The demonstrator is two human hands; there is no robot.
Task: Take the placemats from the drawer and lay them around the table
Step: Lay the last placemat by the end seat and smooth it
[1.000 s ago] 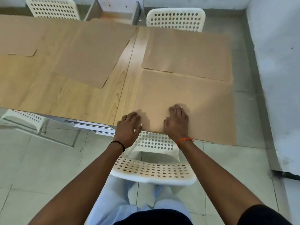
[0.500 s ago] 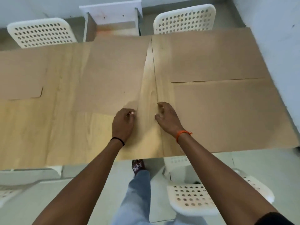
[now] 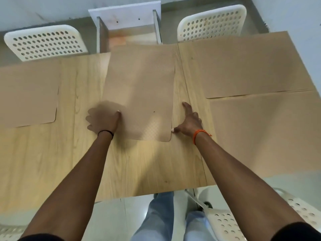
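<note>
Both hands are now sitting farther out over the wooden table [image 3: 52,162] than half a second ago, and they are bracketing the middle placemat [image 3: 140,94] instead of hovering at the seam between the two table halves. That mat is lying lengthwise away from the person, its far edge reaching past the table's far rim toward the open white drawer [image 3: 126,23].

The left hand [image 3: 102,120] is lying on the mat's near left edge, back of the hand up, the arm stretching nearly straight from the lower left; it is blurred, and whether its fingers are flat on the mat or curling around the edge I cannot tell. The right hand [image 3: 190,122] is resting on bare wood just beside the mat's right edge, fingers straight and spread, the forefinger pointing away along the edge and the thumb tip touching the mat near its near right corner; it is holding nothing. An orange band [image 3: 201,134] is circling the right wrist and a black band [image 3: 106,133] the left.

Another placemat [image 3: 29,96] is lying at the left, and two more [image 3: 243,66] and [image 3: 260,133] are covering the right half, one behind the other. White perforated chairs [image 3: 45,43] are standing beyond the far edge.
</note>
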